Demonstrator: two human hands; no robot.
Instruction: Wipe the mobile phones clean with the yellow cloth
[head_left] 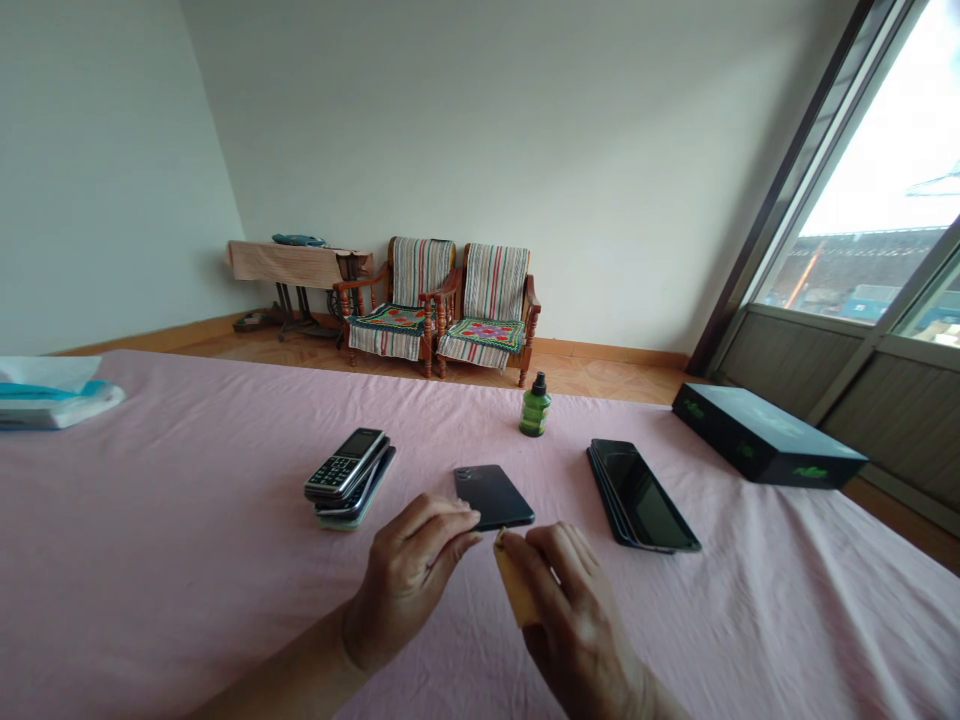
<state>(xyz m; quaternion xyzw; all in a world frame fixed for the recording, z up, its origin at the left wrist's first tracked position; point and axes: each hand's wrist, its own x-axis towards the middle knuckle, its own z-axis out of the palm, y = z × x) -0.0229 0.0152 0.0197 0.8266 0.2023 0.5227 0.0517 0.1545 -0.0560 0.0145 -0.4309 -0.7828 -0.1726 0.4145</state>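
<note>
A dark smartphone (pixel 495 497) lies back up on the pink cloth, its camera cluster at the far left corner. My left hand (pixel 409 570) is at its near left corner, with the fingertips overlapping the edge in view; whether they touch it I cannot tell. The thumb and fingers of that hand are apart, and nothing shows between them. In my right hand (pixel 574 590), just nearer than the phone, a small yellow piece, seemingly a folded cloth (pixel 514 585), is pinched between thumb and fingers. Part of it is hidden by the hand.
Left stands a stack of keypad phones (pixel 349 475); right, a stack of dark smartphones (pixel 641 495). A green spray bottle (pixel 535 408) is behind the phone. A black box (pixel 765 435) sits far right, a tissue pack (pixel 60 400) far left. Two wooden chairs (pixel 439 310) stand beyond.
</note>
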